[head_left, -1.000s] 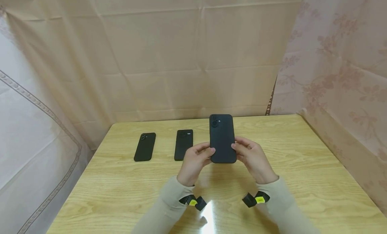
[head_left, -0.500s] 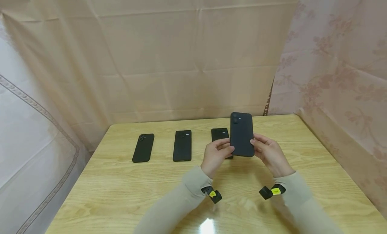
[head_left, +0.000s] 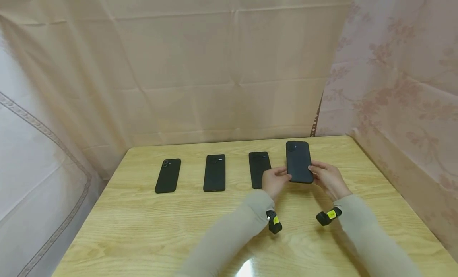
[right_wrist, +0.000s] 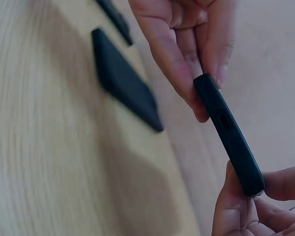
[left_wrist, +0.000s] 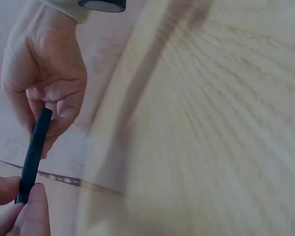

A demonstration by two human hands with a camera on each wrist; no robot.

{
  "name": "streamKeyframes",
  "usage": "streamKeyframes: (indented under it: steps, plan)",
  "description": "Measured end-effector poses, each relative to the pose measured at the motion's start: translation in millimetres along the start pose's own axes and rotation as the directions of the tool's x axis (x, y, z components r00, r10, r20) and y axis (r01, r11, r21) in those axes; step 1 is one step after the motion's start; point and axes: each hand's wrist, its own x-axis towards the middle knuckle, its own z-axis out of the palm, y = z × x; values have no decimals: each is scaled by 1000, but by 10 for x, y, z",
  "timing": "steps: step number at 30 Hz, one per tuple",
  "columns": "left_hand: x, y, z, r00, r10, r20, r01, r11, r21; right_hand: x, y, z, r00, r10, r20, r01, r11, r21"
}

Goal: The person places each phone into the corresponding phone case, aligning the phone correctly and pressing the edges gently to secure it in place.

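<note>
A black smartphone (head_left: 299, 162), its camera bump at the upper left of its back, is held above the right part of the table. My left hand (head_left: 275, 182) pinches its lower left edge, and my right hand (head_left: 328, 179) pinches the right edge. Seen end-on in the right wrist view, the phone (right_wrist: 229, 135) shows a slot in its bottom edge, with fingers and thumb on both sides. The left wrist view shows the same thin phone (left_wrist: 34, 152) between the two hands. A second black phone (head_left: 259, 167) lies just left of it, its lower right corner hidden by my left hand.
Two more black phones lie face down in the same row: one mid-left (head_left: 214, 173), one at the far left (head_left: 168, 175). The wooden table (head_left: 150, 229) ends at a beige curtain (head_left: 186, 78) behind, with a floral curtain (head_left: 400, 82) on the right.
Both hands have carried the phone rightward and, lately, lower toward the table. The third phone on the table, first hidden behind the hands and held phone, has come into view.
</note>
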Motion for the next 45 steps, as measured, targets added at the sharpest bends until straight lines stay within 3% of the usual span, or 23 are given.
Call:
streamKeyframes:
  steps: [5, 10, 14, 19, 24, 35, 45]
  plan:
    - [56, -71, 166, 996, -60, -63, 58, 998, -32, 138, 104, -82, 999, 34, 0, -34, 997, -76]
    - [84, -87, 251, 994, -109, -30, 107, 992, -62, 242, 160, -148, 998, 64, -14, -65, 985, -157]
    - [107, -128, 268, 992, -127, -2, 127, 992, -16, 287, 169, -176, 997, 77, -8, -77, 979, -189]
    - [140, -192, 305, 995, -103, -9, 103, 988, 116, 345, 182, -186, 996, 84, -9, -83, 964, -252]
    - [133, -197, 374, 997, -80, -14, 81, 969, 235, 396, 202, -201, 998, 64, -18, -66, 936, -346]
    - [-12, -138, 516, 992, -129, -13, 127, 950, 284, 432, 222, -265, 997, 69, -46, -81, 919, -387]
    - [-43, -127, 517, 993, -114, 33, 95, 931, 352, 401, 261, -288, 989, -13, -150, -56, 892, -448]
